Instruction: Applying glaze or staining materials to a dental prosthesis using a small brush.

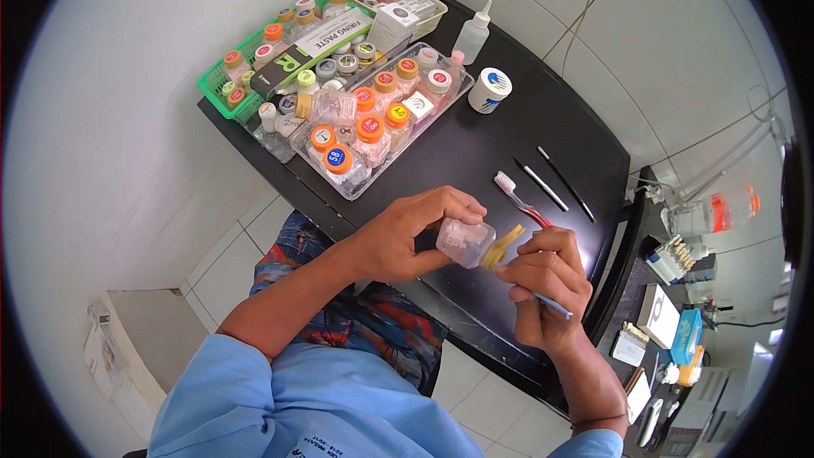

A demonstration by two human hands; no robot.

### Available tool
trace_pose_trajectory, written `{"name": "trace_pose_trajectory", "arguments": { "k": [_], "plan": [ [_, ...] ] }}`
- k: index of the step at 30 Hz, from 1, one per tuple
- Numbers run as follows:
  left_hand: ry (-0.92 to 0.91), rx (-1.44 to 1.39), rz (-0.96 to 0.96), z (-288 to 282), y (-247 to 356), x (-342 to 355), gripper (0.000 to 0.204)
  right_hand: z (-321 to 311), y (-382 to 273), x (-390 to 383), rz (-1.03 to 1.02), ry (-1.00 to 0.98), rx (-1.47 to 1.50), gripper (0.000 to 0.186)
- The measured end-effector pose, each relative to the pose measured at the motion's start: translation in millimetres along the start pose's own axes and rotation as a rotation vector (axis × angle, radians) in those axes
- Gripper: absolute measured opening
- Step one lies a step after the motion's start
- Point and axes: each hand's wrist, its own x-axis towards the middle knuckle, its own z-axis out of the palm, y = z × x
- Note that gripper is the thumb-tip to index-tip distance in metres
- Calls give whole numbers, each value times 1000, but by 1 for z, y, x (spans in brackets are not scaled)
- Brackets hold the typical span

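Observation:
My left hand (420,237) grips a small clear plastic jar (462,239), tilted sideways over the black desk's front part. My right hand (547,284) is closed around a thin light-blue handled tool (551,303), its fingertips close to a yellow piece (504,246) at the jar's mouth; whether that is a lid, and where the tool's tip ends, I cannot tell. Just behind my right hand lies a toothbrush (517,197) with red handle and white bristles. A white pen-like stick (543,184) and a dark slender rod (566,182) lie beside it.
Clear trays (348,188) and a green basket (206,86) of lidded jars fill the desk's (577,119) back left, near a white dropper bottle (472,38) and white tub (489,91). A right-hand counter holds boxes (657,314) and a water bottle (708,214). Tiled walls border the desk.

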Motion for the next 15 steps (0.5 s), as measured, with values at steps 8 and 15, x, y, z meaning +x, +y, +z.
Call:
{"name": "trace_pose_trajectory", "arguments": {
  "k": [8,15],
  "plan": [
    [46,-202,-13,3,5,-3,55,-1,1,-1,3,59,-21,14],
    [67,-145,-104,3,14,2,59,0,3,0,39,90,1,13]
  ]
}}
